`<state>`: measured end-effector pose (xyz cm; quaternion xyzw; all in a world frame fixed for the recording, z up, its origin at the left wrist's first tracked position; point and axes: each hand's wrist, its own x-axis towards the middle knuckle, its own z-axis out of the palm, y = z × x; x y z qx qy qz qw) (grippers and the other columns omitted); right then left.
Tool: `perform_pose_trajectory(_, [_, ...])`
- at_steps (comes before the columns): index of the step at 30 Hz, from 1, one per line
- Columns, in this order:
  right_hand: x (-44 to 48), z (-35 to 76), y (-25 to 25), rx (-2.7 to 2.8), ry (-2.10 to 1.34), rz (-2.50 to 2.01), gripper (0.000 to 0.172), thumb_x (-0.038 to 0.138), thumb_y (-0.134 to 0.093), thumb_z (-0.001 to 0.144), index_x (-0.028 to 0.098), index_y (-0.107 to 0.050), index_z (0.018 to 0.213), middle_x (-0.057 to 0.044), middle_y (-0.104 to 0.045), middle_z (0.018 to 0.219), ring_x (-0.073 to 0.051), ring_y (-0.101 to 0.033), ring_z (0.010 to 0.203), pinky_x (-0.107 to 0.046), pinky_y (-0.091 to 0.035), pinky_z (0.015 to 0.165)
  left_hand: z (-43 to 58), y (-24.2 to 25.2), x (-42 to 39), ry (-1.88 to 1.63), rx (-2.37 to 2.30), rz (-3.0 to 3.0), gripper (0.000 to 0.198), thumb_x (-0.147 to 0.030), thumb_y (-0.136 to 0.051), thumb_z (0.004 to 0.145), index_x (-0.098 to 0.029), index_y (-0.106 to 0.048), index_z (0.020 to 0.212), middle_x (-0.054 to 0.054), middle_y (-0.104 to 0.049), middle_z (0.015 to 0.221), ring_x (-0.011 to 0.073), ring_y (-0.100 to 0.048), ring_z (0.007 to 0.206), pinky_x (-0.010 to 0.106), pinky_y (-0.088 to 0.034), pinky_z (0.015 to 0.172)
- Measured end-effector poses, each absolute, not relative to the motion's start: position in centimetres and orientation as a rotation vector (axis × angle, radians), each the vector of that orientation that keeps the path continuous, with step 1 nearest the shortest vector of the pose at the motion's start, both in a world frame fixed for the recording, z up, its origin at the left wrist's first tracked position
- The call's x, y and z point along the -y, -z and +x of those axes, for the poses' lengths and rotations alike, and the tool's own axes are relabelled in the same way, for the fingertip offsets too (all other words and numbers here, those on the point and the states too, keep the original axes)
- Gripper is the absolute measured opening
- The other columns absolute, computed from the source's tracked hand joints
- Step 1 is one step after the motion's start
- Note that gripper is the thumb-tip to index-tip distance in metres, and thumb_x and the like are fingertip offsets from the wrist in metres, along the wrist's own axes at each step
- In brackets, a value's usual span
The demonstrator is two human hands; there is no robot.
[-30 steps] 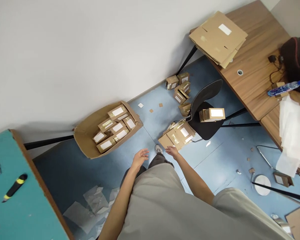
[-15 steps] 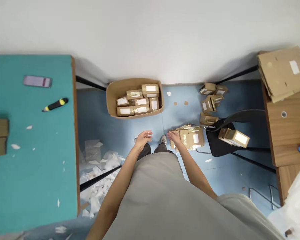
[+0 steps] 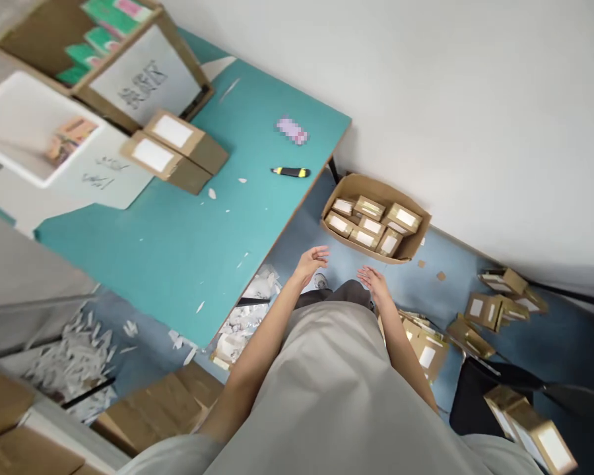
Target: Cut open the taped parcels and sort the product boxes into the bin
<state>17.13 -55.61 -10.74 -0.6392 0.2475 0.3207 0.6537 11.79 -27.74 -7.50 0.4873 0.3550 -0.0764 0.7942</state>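
Observation:
My left hand (image 3: 311,265) is held out in front of my body with fingers apart and nothing in it, near the table's right edge. My right hand (image 3: 373,280) is likewise empty, its fingers stretched out. Beyond both hands, on the floor by the wall, stands a large open cardboard carton (image 3: 327,221) with several small labelled boxes (image 3: 371,225) inside. On the teal table (image 3: 188,264) lie a black and yellow utility knife (image 3: 291,172) and a pixelated phone (image 3: 292,130). Two closed cardboard boxes (image 3: 175,150) with white labels stand side by side there.
A tall carton (image 3: 84,92) of green packets and a white bin (image 3: 44,165) stand at the table's far left. Small boxes (image 3: 485,310) lie on the floor at right, near a black chair (image 3: 468,396) bearing boxes. Scraps (image 3: 74,359) litter the floor at left.
My view has turned left, bringing more of the teal table, its two boxes and the containers into sight. The floor carton now appears farther right. Both hands remain empty.

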Motion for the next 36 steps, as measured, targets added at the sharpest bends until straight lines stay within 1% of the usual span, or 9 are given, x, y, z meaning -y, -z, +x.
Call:
perform_pose_trajectory(4, [49.3, 19.2, 9.5, -0.446, -0.854, -1.493, 0.021, 0.036, -0.088, 0.092, 0.025, -0.078, 0.107, -0.011, -0.087, 0.112, -0.026, -0.085, 0.103, -0.039, -0.068, 0.100, 9.1, 7.4, 22.4, -0.011, -0.872, 0.973, 0.072, 0.001, -0.077, 0.057, -0.015, -0.078, 0.127, 0.016, -0.080, 0.134, 0.0167, -0.068, 0.095, 0.034, -0.058, 0.092])
perform_pose_trajectory(7, [45.9, 20.7, 8.3, -0.336, -0.959, -1.534, 0.021, 0.036, -0.088, 0.091, 0.026, -0.080, 0.108, -0.010, -0.088, 0.114, -0.025, -0.085, 0.104, -0.039, -0.066, 0.102, 6.7, 7.4, 19.7, -0.121, -0.986, 0.897, 0.072, 0.000, -0.076, 0.057, -0.015, -0.077, 0.127, 0.017, -0.079, 0.135, 0.0158, -0.068, 0.095, 0.033, -0.057, 0.093])
perform_pose_trajectory(14, [39.1, 24.6, 7.2, -0.133, -1.109, -1.643, 0.035, 0.048, -0.092, 0.087, 0.025, -0.083, 0.112, -0.012, -0.089, 0.118, -0.027, -0.084, 0.110, -0.037, -0.064, 0.100, 3.0, 7.8, 16.3, -0.272, -1.226, 0.729, 0.066, 0.002, -0.074, 0.057, -0.014, -0.077, 0.121, 0.018, -0.080, 0.131, 0.0158, -0.069, 0.092, 0.032, -0.056, 0.091])
perform_pose_trajectory(20, [28.6, 30.2, 7.1, 0.145, -1.179, -1.700, 0.041, 0.054, -0.092, 0.086, 0.024, -0.083, 0.111, -0.013, -0.087, 0.111, -0.029, -0.084, 0.103, -0.040, -0.064, 0.096, 5.7, 6.2, 12.7, -0.377, -1.300, 0.648, 0.065, 0.003, -0.076, 0.060, -0.014, -0.078, 0.122, 0.017, -0.080, 0.130, 0.0162, -0.070, 0.091, 0.033, -0.057, 0.091])
perform_pose_trajectory(23, [21.5, 33.7, 6.6, 0.344, -1.161, -1.707, 0.041, 0.055, -0.091, 0.087, 0.024, -0.083, 0.112, -0.012, -0.086, 0.117, -0.031, -0.081, 0.116, -0.044, -0.062, 0.107, 8.7, 4.6, 10.3, -0.456, -1.312, 0.615, 0.065, 0.002, -0.078, 0.060, -0.014, -0.078, 0.124, 0.018, -0.080, 0.132, 0.0159, -0.070, 0.092, 0.033, -0.058, 0.092])
perform_pose_trajectory(26, [13.5, 36.9, 6.2, 0.544, -1.163, -1.710, 0.050, 0.058, -0.092, 0.086, 0.023, -0.083, 0.120, -0.015, -0.083, 0.134, -0.033, -0.075, 0.132, -0.047, -0.056, 0.121, 11.3, 3.1, 8.3, -0.558, -1.289, 0.609, 0.068, -0.001, -0.081, 0.061, -0.015, -0.078, 0.128, 0.018, -0.080, 0.135, 0.0162, -0.071, 0.094, 0.034, -0.059, 0.093])
perform_pose_trajectory(29, [5.1, 39.0, 5.9, 0.982, -0.998, -1.779, 0.067, 0.069, -0.086, 0.091, 0.021, -0.079, 0.137, -0.019, -0.074, 0.154, -0.037, -0.064, 0.150, -0.055, -0.046, 0.133, 12.6, 2.2, 7.5, -0.640, -1.269, 0.650, 0.071, -0.006, -0.083, 0.062, -0.016, -0.078, 0.132, 0.017, -0.080, 0.136, 0.0182, -0.072, 0.097, 0.035, -0.059, 0.095])
perform_pose_trajectory(32, [-3.2, 39.7, 5.7, 1.248, -0.838, -1.837, 0.086, 0.075, -0.083, 0.091, 0.017, -0.070, 0.154, -0.025, -0.057, 0.172, -0.041, -0.044, 0.168, -0.062, -0.032, 0.141, 12.5, 1.9, 7.9, -0.687, -1.322, 0.641, 0.070, -0.012, -0.086, 0.062, -0.016, -0.078, 0.131, 0.017, -0.082, 0.132, 0.0195, -0.072, 0.097, 0.036, -0.058, 0.095])
perform_pose_trajectory(36, [-12.4, 38.9, 5.2, 1.369, -0.779, -1.955, 0.102, 0.069, -0.088, 0.090, 0.011, -0.056, 0.167, -0.032, -0.033, 0.185, -0.049, -0.022, 0.176, -0.069, -0.026, 0.140, 10.8, 1.3, 8.4, -0.781, -1.409, 0.561, 0.066, -0.025, -0.093, 0.064, -0.016, -0.078, 0.128, 0.016, -0.083, 0.125, 0.0221, -0.073, 0.102, 0.035, -0.056, 0.093])
